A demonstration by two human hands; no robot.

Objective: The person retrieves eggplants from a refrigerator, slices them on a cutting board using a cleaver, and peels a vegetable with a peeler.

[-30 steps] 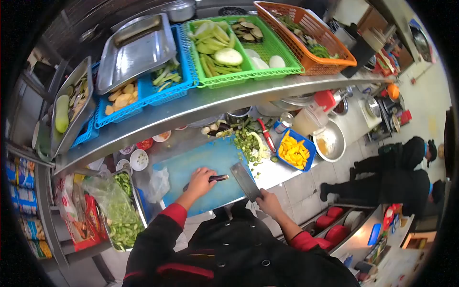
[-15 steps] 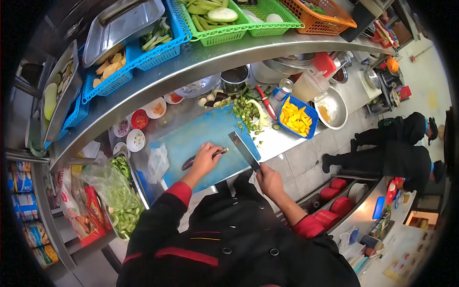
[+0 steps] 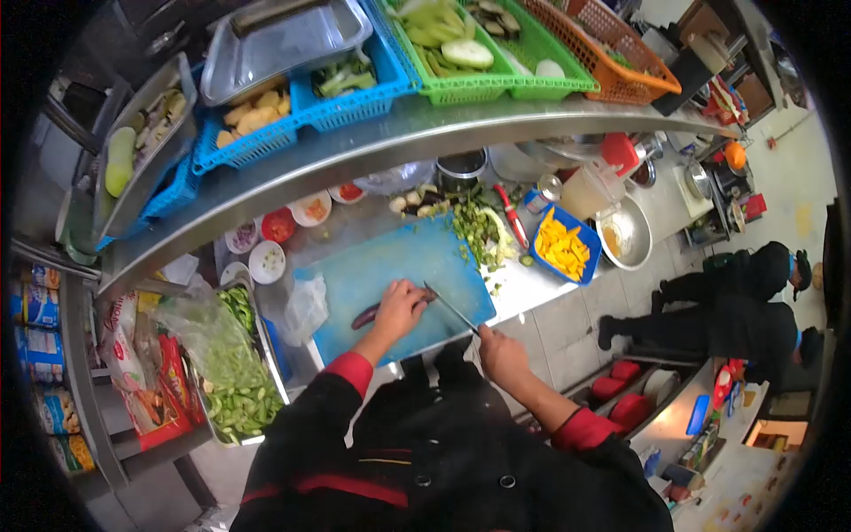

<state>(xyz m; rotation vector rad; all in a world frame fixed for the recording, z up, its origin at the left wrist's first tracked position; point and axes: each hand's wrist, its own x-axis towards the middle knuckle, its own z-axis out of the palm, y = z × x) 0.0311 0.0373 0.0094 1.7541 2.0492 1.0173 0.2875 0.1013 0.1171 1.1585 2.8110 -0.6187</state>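
Observation:
A slim purple eggplant (image 3: 365, 316) lies on the blue cutting board (image 3: 355, 266). My left hand (image 3: 399, 307) is closed over it, pressing it down with bent fingers. My right hand (image 3: 503, 356) grips the handle of a kitchen knife (image 3: 452, 309). The blade stands on edge, its tip at the eggplant's end just beside my left fingertips; whether it touches the flesh I cannot tell. Chopped greens (image 3: 479, 232) are heaped at the board's far right corner. A crumpled plastic bag (image 3: 307, 307) rests on the board's left side.
A blue basket of yellow pieces (image 3: 562, 246), a red-handled tool (image 3: 511, 217) and a metal bowl (image 3: 624, 232) stand to the right. Small bowls (image 3: 267, 261) line the left. A steel shelf (image 3: 390, 133) overhangs the counter. Two people (image 3: 753, 301) stand far right.
The knife has turned and swung left, from lying broadside apart from the eggplant to edge-on at its end. My left hand still holds the eggplant. The whole view has shifted slightly.

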